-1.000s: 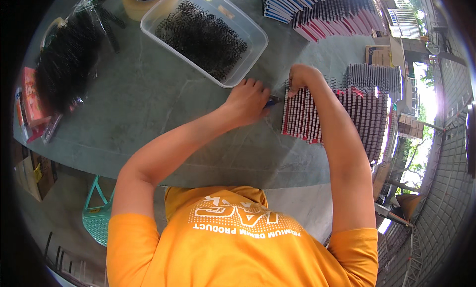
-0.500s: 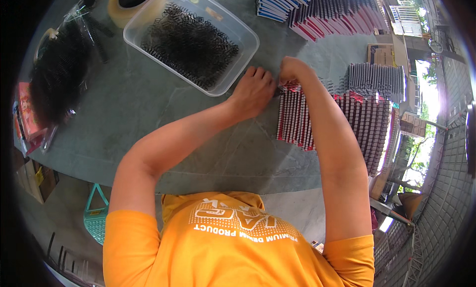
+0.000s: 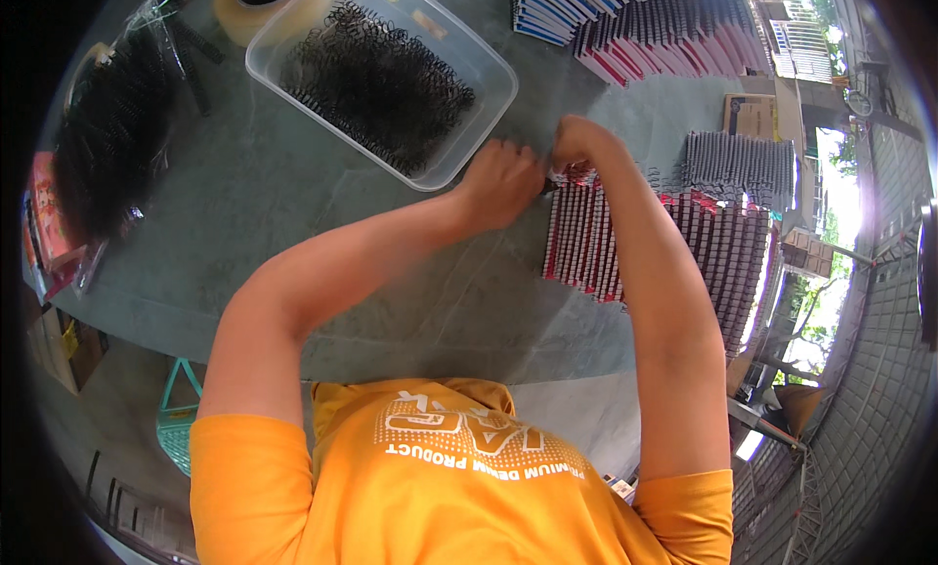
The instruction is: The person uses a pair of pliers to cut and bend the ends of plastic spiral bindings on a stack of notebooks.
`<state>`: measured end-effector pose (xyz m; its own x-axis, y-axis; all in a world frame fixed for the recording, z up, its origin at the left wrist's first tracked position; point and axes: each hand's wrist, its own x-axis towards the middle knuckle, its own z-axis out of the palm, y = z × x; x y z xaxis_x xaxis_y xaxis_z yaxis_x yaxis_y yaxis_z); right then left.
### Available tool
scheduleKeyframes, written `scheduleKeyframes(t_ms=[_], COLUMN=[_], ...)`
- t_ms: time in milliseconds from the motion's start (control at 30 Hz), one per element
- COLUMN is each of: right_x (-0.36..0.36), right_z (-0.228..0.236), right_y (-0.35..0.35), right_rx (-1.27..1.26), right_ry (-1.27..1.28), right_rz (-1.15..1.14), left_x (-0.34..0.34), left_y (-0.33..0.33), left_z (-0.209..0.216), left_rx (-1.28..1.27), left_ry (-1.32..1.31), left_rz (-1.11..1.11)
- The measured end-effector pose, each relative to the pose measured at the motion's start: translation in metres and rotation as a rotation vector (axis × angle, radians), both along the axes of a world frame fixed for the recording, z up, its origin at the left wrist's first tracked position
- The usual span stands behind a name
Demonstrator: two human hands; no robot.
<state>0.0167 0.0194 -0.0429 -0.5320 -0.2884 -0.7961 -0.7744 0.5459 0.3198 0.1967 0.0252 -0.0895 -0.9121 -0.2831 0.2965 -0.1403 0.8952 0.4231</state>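
Touching notebooks [image 3: 580, 235], right fingers [image 3: 564, 158] curled; left fingers [image 3: 526, 159] curled round tool [image 3: 549, 186].

Grey-green table [image 3: 469, 316] under clear tub [image 3: 485, 96], tape roll [image 3: 237, 20], spiral notebooks [image 3: 584, 238].

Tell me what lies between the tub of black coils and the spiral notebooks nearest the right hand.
In the head view, the left hand, a dark tool tip protruding from it, lies between the clear plastic tub and the spiral notebooks.

Daylight burns out white beyond the right edge of the counter [image 3: 440, 311]; soft shadow darkens part of its near edge. Fisheye distortion bends the outer parts, and black rings the view.
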Motion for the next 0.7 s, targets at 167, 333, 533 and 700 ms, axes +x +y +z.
scheduleKeyframes(t_ms=[167, 333, 533, 700], right_x=[-0.005, -0.001, -0.013, -0.002], right_z=[-0.004, -0.002, -0.017, -0.007], right_y=[0.005, -0.002, 0.011, 0.003], right_rx=[-0.013, 0.048, 0.02, 0.012], right_ry=[-0.008, -0.034, 0.014, -0.007], right_rz=[0.023, -0.01, 0.045, -0.02], left_x=[0.002, -0.001, 0.002, 0.004], left_y=[-0.007, -0.009, -0.005, -0.006], left_z=[0.017, 0.012, 0.022, 0.017], left_rx=[-0.088, -0.194, -0.109, -0.154], left_ry=[0.019, 0.05, -0.033, 0.074], left_rz=[0.026, 0.032, 0.036, 0.045])
